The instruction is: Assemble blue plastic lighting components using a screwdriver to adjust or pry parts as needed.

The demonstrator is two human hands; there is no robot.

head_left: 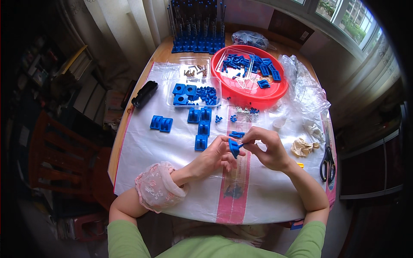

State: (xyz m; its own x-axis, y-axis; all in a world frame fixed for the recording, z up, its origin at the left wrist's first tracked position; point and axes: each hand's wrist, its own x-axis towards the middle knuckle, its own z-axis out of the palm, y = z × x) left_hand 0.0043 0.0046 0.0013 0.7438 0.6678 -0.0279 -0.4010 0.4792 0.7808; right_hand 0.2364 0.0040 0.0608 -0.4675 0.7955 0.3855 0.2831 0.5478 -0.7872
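Note:
In front of my chest, my left hand (214, 157) holds a blue plastic bracket (233, 148) tilted on edge between thumb and fingers. My right hand (271, 149) pinches a thin blue pin (241, 145) against the bracket's right side; whether it sits inside a hole I cannot tell. Just beyond my fingers lie a few slim blue parts (236, 134). To the left, several similar brackets stand in a group (203, 128), and a pair of blue brackets (161, 123) sits farther left. Little blue pieces (233, 118) are heaped beyond the hands.
A clear tray (218, 98) carries square blue plates and small parts; another clear tray (198, 60) holds metal pins. Behind stands a red basin (282, 92) of blue parts. Black scissors (328, 163), crumpled paper (304, 147) and plastic film (307, 92) lie right, a black case (145, 93) left.

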